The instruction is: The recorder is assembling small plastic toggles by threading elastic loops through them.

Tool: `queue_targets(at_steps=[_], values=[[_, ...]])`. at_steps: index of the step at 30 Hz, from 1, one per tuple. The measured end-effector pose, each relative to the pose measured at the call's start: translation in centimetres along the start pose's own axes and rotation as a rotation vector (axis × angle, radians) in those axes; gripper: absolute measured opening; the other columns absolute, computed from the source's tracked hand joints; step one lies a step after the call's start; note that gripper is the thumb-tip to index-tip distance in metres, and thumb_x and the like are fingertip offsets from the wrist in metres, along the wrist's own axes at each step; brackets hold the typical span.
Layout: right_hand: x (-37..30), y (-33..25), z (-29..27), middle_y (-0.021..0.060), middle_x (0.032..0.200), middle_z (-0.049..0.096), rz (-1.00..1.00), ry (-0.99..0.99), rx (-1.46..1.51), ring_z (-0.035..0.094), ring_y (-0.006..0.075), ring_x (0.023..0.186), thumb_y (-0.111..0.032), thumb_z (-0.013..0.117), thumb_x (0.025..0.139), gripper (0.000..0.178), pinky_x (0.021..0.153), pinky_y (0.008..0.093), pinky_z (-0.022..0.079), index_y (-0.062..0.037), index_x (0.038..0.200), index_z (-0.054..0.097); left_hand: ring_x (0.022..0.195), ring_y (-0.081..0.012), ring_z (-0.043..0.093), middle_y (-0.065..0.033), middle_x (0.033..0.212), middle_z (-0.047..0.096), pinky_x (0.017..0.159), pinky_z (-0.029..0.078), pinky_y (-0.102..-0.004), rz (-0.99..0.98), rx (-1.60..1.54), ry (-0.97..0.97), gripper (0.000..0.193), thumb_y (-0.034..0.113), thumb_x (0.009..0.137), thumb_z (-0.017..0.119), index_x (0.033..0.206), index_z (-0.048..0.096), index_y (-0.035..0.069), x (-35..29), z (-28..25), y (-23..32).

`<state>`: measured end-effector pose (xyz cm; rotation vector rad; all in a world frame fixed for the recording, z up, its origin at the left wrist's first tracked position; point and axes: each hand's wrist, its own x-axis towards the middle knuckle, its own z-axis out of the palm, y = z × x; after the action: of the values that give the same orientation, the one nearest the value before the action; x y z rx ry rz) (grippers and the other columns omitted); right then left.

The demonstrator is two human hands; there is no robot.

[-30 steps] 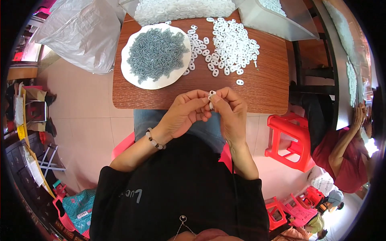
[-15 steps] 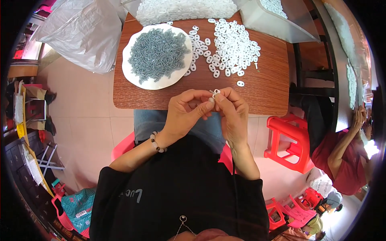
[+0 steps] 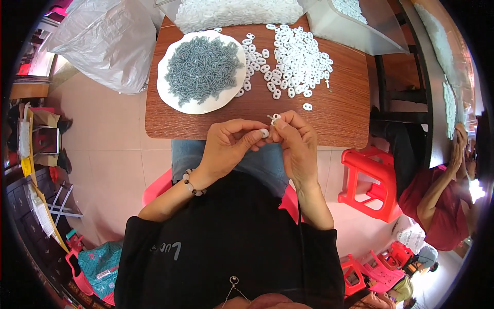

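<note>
Thumb and fingertips of the right hand [image 3: 301,144] pinch a white 2-holed piece [image 3: 276,118] over the near edge of a brown wood-grain table [image 3: 342,116], a small grey pin [image 3: 269,117] jutting out beside it on the left. Just beside it, the left hand [image 3: 226,147], a beaded bracelet [image 3: 191,183] at its wrist, pinches a white rounded piece [image 3: 264,133], partly hidden by the fingers; whether the 2 pieces touch cannot be told.

Beyond the hands, a white plate [image 3: 200,108] with a wavy rim holds a broad heap of small grey parts [image 3: 203,67] that leaves only its border bare. To the plate's right, a pile of white 2-holed pieces [image 3: 298,59] lies directly on the tabletop, with a looser scatter [image 3: 254,59] between pile and plate and 1 piece [image 3: 307,107] apart on the near side.

At the table's far edge, a translucent bin [image 3: 239,19] is packed with white pieces. Another bin [image 3: 355,38], grey-walled, stands at the far right corner with more white pieces [image 3: 350,9] inside. A large whitish plastic bag [image 3: 110,46] slumps at the far left, its contents hidden. At right, a co-worker's hand [image 3: 457,149] rests near a strip of white pieces [image 3: 449,105].
</note>
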<state>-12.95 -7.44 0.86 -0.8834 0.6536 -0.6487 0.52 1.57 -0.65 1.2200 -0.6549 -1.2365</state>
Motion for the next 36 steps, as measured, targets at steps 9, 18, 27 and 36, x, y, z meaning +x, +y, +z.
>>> queue_targets(at_steps=[9, 18, 27, 36], values=[[-0.8, -0.8, -0.1, -0.003, 0.069, 0.054, -0.133, 0.04, -0.451, 0.047, 0.0029, 0.062, -0.008, 0.061, 0.089, 0.008, 0.059, 0.0184, 0.036, -0.0031, 0.082, 0.059, 0.074, -0.0074, 0.059, 0.0015, 0.085, 0.064, 0.068, 0.048, -0.0212, -0.532, -0.731, 0.088, 0.017, 0.021, 0.091, 0.065, 0.101, 0.067, 0.008, 0.6, -1.8, 0.0], [-0.7, -0.4, 0.0, -0.0007, 0.069, 0.06, -0.179, 0.033, -0.591, 0.051, 0.0029, 0.065, -0.007, 0.065, 0.087, 0.013, 0.061, 0.0195, 0.042, 0.0006, 0.079, 0.06, 0.075, -0.0064, 0.058, 0.0025, 0.086, 0.064, 0.068, 0.046, -0.0207, -0.522, -0.708, 0.044, 0.018, 0.022, 0.09, 0.066, 0.101, 0.067, 0.008, 0.3, -1.5, 0.1], [-0.7, -0.3, 0.1, -0.0046, 0.07, 0.055, -0.158, 0.04, -0.584, 0.048, 0.0016, 0.064, -0.006, 0.064, 0.086, 0.01, 0.059, 0.0178, 0.037, -0.0031, 0.079, 0.059, 0.076, -0.0051, 0.057, 0.0016, 0.089, 0.065, 0.07, 0.046, -0.0203, -0.406, -0.596, 0.034, 0.021, 0.021, 0.091, 0.065, 0.104, 0.067, 0.006, 0.0, -1.5, -0.3], [-0.7, -0.2, 0.2, 0.0011, 0.068, 0.06, -0.179, 0.047, -0.643, 0.052, 0.005, 0.063, -0.006, 0.066, 0.084, 0.011, 0.06, 0.0218, 0.043, 0.0008, 0.077, 0.06, 0.072, -0.0054, 0.057, -0.0005, 0.086, 0.066, 0.065, 0.046, -0.0196, -0.299, -0.464, 0.115, 0.02, 0.017, 0.089, 0.067, 0.104, 0.068, 0.002, -0.4, -1.2, 0.0]])
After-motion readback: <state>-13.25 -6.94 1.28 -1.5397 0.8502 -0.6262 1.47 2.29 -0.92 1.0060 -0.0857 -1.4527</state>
